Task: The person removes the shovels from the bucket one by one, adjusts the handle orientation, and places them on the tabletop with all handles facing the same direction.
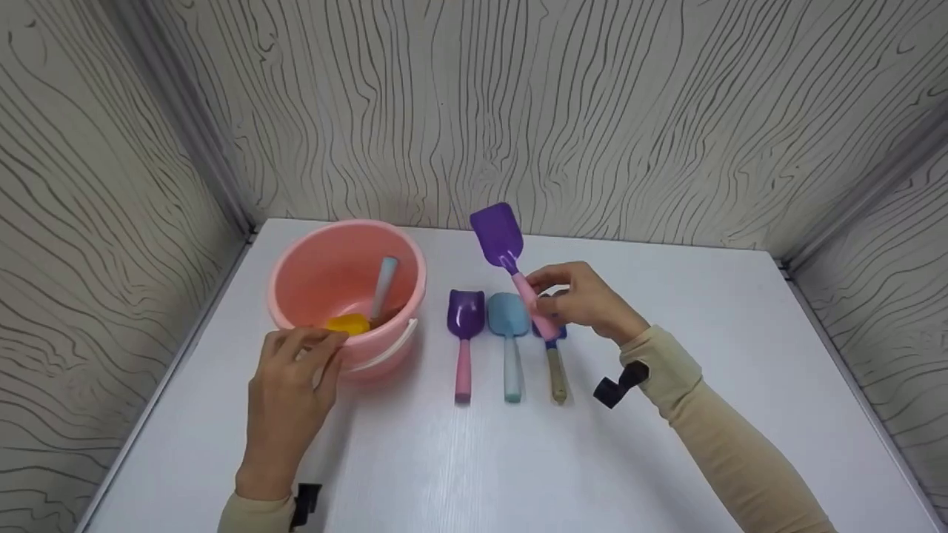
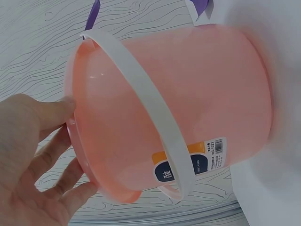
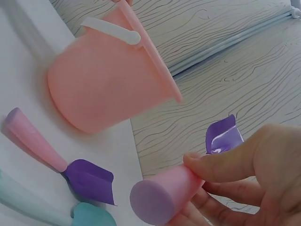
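For steady handling, I would have the right hand (image 1: 592, 300) pinch the held shovel (image 1: 523, 286) firmly, as its weight probably lies forward in the blade. That grip is narrow, thumb and fingers around the pink handle. The butt of the handle overlaps the blue-bladed shovel (image 1: 557, 374) in the head view, so lifting before any sideways shift would be safest. The left hand (image 1: 292, 385) grips the near rim of the pink bucket (image 1: 337, 259); a light hold should do, since hard pressure on the flared rim could tip it.

The held shovel is in the air over the middle of the surface (image 1: 703, 296), its blade slanting up and left towards the far edge. The blade is a glossy, flat-ended purple scoop on a slim purple neck; the handle's round butt is lilac. The bucket stands upright near the surface's far left corner, with a white carrying handle (image 2: 146, 94); a yellow item (image 1: 348, 323) and a pale blue handle (image 1: 384, 285) show inside. Between it and the blue-bladed shovel lie a purple-bladed shovel (image 1: 466, 318) and a light blue shovel (image 1: 509, 314).
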`<action>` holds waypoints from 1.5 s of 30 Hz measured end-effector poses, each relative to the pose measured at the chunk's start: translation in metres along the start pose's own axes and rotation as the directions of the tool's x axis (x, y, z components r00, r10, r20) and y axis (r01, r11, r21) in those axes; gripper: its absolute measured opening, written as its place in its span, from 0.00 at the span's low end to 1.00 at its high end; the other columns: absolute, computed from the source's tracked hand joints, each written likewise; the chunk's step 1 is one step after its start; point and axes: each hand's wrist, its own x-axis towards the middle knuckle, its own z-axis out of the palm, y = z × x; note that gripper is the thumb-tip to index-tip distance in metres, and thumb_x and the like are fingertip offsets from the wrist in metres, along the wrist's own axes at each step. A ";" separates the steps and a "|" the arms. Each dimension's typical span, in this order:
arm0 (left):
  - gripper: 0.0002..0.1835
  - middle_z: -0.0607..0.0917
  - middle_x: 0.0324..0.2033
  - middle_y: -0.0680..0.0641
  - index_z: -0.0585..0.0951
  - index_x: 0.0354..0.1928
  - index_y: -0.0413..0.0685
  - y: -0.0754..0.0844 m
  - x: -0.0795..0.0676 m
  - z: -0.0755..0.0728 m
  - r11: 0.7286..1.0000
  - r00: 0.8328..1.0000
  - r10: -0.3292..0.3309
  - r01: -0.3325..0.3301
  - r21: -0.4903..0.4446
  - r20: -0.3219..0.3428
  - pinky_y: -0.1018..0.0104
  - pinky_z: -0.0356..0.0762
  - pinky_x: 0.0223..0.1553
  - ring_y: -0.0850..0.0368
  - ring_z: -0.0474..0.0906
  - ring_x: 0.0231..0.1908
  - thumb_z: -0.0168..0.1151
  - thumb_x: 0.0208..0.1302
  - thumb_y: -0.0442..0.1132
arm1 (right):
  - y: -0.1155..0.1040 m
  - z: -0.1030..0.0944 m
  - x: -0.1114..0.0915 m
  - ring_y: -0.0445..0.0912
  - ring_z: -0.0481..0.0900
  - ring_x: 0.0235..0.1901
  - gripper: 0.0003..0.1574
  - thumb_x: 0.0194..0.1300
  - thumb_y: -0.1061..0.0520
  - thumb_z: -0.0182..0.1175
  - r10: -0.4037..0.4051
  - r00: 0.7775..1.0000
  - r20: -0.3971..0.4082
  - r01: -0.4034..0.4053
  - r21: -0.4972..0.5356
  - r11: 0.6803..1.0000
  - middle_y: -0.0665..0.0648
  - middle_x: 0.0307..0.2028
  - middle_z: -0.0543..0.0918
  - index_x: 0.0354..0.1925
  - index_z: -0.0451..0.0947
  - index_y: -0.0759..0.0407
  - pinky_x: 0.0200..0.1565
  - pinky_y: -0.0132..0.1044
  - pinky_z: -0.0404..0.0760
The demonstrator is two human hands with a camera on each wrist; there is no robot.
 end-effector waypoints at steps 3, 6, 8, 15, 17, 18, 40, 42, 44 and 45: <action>0.19 0.87 0.45 0.42 0.92 0.50 0.43 0.000 -0.001 0.000 1.000 1.000 0.000 0.000 0.004 0.001 0.48 0.92 0.41 0.43 0.79 0.47 0.83 0.55 0.30 | 0.009 -0.002 -0.005 0.52 0.86 0.45 0.27 0.69 0.62 0.67 0.018 1.000 0.003 -0.018 0.028 0.999 0.67 0.58 0.82 0.65 0.81 0.64 0.43 0.42 0.93; 0.19 0.87 0.45 0.41 0.92 0.49 0.43 0.000 -0.002 0.000 1.000 1.000 -0.002 0.002 0.010 0.004 0.48 0.92 0.41 0.43 0.79 0.47 0.84 0.54 0.30 | 0.018 -0.003 -0.012 0.52 0.87 0.45 0.28 0.70 0.62 0.68 0.045 0.999 0.001 -0.045 0.051 0.998 0.68 0.59 0.81 0.66 0.80 0.65 0.42 0.44 0.93; 0.19 0.87 0.44 0.42 0.92 0.49 0.44 0.001 -0.003 0.001 1.000 1.000 -0.007 0.007 0.012 0.007 0.48 0.92 0.40 0.43 0.79 0.47 0.84 0.54 0.30 | 0.026 -0.004 -0.018 0.51 0.86 0.46 0.29 0.70 0.62 0.68 0.071 0.997 -0.010 -0.070 0.062 0.996 0.68 0.59 0.81 0.67 0.80 0.65 0.43 0.45 0.93; 0.19 0.87 0.45 0.43 0.92 0.50 0.45 0.000 -0.003 0.002 1.000 1.000 -0.014 0.014 0.006 0.016 0.48 0.92 0.41 0.44 0.78 0.48 0.84 0.54 0.30 | 0.054 -0.005 -0.032 0.49 0.87 0.46 0.29 0.69 0.62 0.69 0.157 0.987 -0.044 -0.150 0.128 0.980 0.68 0.60 0.81 0.66 0.80 0.66 0.45 0.46 0.93; 0.19 0.87 0.45 0.43 0.92 0.49 0.45 0.000 -0.003 0.002 1.000 1.000 -0.014 0.013 0.010 0.016 0.48 0.92 0.40 0.44 0.79 0.48 0.84 0.54 0.30 | 0.062 -0.004 -0.036 0.49 0.86 0.46 0.29 0.69 0.62 0.69 0.175 0.983 -0.049 -0.166 0.151 0.975 0.68 0.60 0.81 0.66 0.79 0.67 0.45 0.46 0.93; 0.19 0.87 0.44 0.43 0.92 0.49 0.45 0.000 -0.002 0.001 1.000 1.000 -0.013 0.013 0.011 0.016 0.48 0.92 0.40 0.44 0.79 0.47 0.84 0.54 0.30 | 0.065 -0.004 -0.037 0.49 0.86 0.46 0.29 0.69 0.62 0.69 0.184 0.982 -0.052 -0.174 0.157 0.972 0.67 0.60 0.81 0.66 0.79 0.68 0.45 0.46 0.93; 0.19 0.87 0.45 0.42 0.92 0.49 0.44 0.000 0.001 -0.003 1.000 1.000 -0.023 0.023 0.014 0.013 0.47 0.92 0.43 0.43 0.78 0.47 0.84 0.54 0.29 | 0.121 -0.002 -0.051 0.49 0.84 0.47 0.33 0.71 0.59 0.68 0.382 0.915 -0.128 -0.347 0.230 0.909 0.67 0.58 0.82 0.68 0.74 0.72 0.45 0.43 0.92; 0.19 0.87 0.45 0.42 0.92 0.49 0.44 0.000 0.001 -0.002 1.000 1.000 -0.021 0.021 0.012 0.010 0.47 0.92 0.42 0.43 0.78 0.47 0.84 0.53 0.29 | 0.125 -0.002 -0.052 0.49 0.84 0.47 0.33 0.72 0.59 0.68 0.399 0.907 -0.133 -0.364 0.230 0.903 0.67 0.57 0.83 0.69 0.73 0.72 0.45 0.42 0.92; 0.19 0.87 0.45 0.42 0.92 0.49 0.44 0.000 0.001 -0.002 1.000 1.000 -0.022 0.021 0.013 0.012 0.47 0.92 0.42 0.43 0.78 0.47 0.84 0.53 0.29 | 0.128 -0.003 -0.052 0.49 0.85 0.46 0.33 0.72 0.59 0.68 0.415 0.899 -0.141 -0.378 0.232 0.896 0.66 0.57 0.84 0.69 0.73 0.72 0.44 0.41 0.91; 0.20 0.87 0.45 0.42 0.92 0.49 0.44 0.000 0.001 -0.001 1.000 1.000 -0.022 0.021 0.013 0.012 0.47 0.92 0.42 0.43 0.78 0.47 0.84 0.53 0.29 | 0.130 -0.003 -0.052 0.49 0.85 0.45 0.33 0.72 0.59 0.68 0.423 0.894 -0.145 -0.385 0.231 0.893 0.66 0.57 0.84 0.68 0.74 0.72 0.44 0.41 0.91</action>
